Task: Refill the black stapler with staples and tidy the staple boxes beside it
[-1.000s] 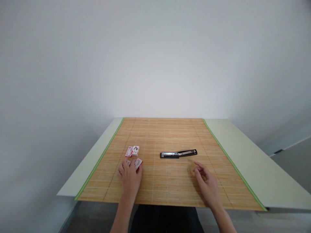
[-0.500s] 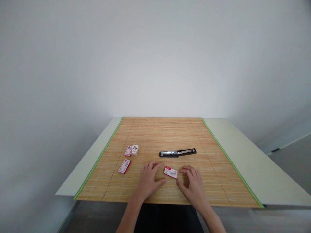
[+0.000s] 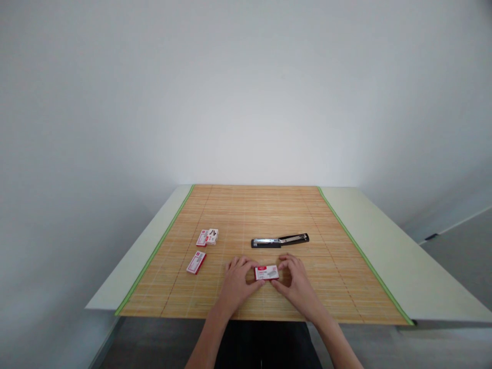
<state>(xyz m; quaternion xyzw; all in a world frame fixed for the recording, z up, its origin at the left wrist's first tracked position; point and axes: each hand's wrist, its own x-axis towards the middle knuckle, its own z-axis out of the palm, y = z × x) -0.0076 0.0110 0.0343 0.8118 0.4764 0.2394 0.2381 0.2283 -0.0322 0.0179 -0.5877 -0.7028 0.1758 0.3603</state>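
A small red and white box of staples point(image 3: 266, 272) lies near the front of the bamboo mat, between my hands. My left hand point(image 3: 239, 278) grips its left end with thumb and fingers. At its right end, my right hand point(image 3: 294, 282) holds the box between thumb and fingertips. Just beyond the box is a black stapler point(image 3: 280, 241), opened out flat with its metal inside showing.
Left on the bamboo mat point(image 3: 261, 210) lies a similar red and white box point(image 3: 196, 262). Behind it, another such box point(image 3: 202, 238) touches a smaller white box point(image 3: 212, 236). The white table point(image 3: 388, 246) shows on both sides, with a wall behind.
Both hands have closed in on the box of staples and now touch its ends. The box has turned straighter and shifted slightly left.
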